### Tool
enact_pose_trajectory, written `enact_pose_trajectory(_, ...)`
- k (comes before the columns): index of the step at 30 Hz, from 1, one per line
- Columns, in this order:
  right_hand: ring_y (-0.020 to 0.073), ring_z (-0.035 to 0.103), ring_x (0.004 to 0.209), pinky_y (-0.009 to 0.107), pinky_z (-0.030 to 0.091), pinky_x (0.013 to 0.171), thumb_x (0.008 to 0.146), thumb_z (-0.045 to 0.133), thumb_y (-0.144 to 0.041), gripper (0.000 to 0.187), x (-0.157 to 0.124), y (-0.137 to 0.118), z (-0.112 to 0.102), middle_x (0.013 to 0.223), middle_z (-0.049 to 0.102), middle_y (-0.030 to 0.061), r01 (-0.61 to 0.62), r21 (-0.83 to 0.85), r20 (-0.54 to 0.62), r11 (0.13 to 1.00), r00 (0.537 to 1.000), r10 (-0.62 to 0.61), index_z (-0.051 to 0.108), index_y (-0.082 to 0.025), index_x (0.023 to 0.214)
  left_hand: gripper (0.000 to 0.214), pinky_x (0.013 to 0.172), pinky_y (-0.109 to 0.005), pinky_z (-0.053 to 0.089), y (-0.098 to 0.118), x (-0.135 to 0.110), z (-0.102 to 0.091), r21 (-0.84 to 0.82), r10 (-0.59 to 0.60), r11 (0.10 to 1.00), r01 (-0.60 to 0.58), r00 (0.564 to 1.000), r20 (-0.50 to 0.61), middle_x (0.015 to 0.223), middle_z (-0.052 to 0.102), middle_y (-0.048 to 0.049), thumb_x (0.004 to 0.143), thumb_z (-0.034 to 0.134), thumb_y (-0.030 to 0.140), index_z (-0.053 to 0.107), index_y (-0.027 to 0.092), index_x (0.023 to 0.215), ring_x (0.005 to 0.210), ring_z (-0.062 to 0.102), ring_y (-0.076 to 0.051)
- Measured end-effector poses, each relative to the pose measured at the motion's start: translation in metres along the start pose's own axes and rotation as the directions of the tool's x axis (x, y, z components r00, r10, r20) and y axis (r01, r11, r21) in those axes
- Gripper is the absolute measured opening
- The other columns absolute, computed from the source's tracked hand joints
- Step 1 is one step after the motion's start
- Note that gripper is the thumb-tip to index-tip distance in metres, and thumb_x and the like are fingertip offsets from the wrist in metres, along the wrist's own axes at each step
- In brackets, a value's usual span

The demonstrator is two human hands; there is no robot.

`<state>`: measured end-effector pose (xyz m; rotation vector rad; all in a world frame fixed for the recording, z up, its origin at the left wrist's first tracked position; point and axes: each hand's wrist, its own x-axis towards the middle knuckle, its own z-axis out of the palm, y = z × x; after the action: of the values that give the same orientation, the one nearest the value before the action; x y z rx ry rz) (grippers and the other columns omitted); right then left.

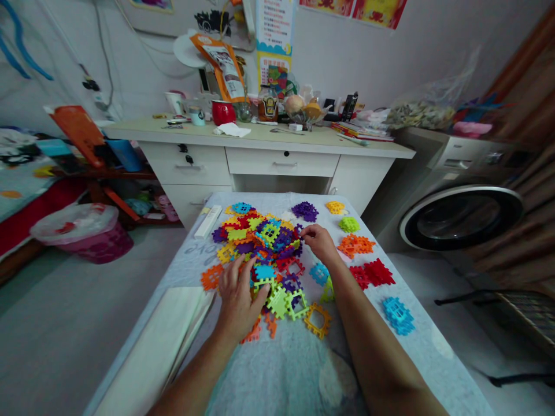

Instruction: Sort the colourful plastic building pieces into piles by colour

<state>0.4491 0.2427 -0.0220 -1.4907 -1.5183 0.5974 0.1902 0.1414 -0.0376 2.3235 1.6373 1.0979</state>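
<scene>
Your left hand lies over the near left side of the mixed pile, fingers loosely spread, thumb beside the green pieces. Your right hand is at the pile's right edge, fingertips drawn together; whether they pinch a piece, cannot tell. The pile sits mid-bench, with a purple heap just beyond on its far right, and yellow, lime, orange, red and blue heaps along your right side, far to near.
</scene>
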Motion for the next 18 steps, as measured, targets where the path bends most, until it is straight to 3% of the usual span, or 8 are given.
enact_pose_trajectory(6,0.0123,0.054,0.067,0.024,0.042,0.066,0.064,0.051,-0.009,0.021,-0.007,-0.028,-0.019,0.071,0.062,-0.0015,0.025,0.053,0.228,0.998,0.973,-0.037,0.068,-0.018,0.073,0.052,0.11,-0.057,0.031,-0.001,-0.001,-0.001,-0.012,-0.02,1.0,0.02,1.0,0.014,0.142,0.041,-0.0141,0.088,0.053,0.041,0.043,0.022,0.136,0.135,0.037,-0.032)
enact_pose_trajectory(12,0.0113,0.053,0.063,0.022,0.04,0.06,0.068,0.05,-0.011,0.019,-0.012,-0.05,-0.049,0.067,0.061,-0.0024,0.011,0.058,0.37,0.998,0.928,-0.032,0.066,-0.018,0.076,0.052,0.11,-0.059,0.03,-0.001,-0.001,0.001,-0.019,-0.016,1.0,0.016,1.0,0.002,0.142,0.042,-0.014,0.088,0.052,0.041,0.043,0.024,0.137,0.135,0.037,-0.033)
enact_pose_trajectory(15,0.0109,0.052,0.061,0.021,0.037,0.056,0.07,0.053,-0.014,0.016,-0.012,-0.049,-0.075,0.066,0.06,-0.0027,0.003,0.019,0.304,1.0,0.953,-0.009,0.065,-0.018,0.079,0.052,0.11,-0.059,0.03,-0.001,0.0,0.002,-0.006,-0.016,1.0,0.016,1.0,0.005,0.142,0.042,-0.0155,0.089,0.051,0.041,0.043,0.023,0.137,0.135,0.037,-0.033)
enact_pose_trajectory(18,0.0105,0.049,0.057,0.021,0.033,0.052,0.07,0.056,-0.015,0.019,-0.012,-0.038,-0.107,0.062,0.057,-0.004,-0.031,-0.109,0.114,0.994,0.993,0.043,0.066,-0.018,0.086,0.052,0.109,-0.058,0.031,-0.001,0.0,0.002,0.003,-0.01,1.0,0.01,1.0,0.011,0.142,0.042,-0.0167,0.089,0.051,0.042,0.043,0.021,0.137,0.135,0.038,-0.033)
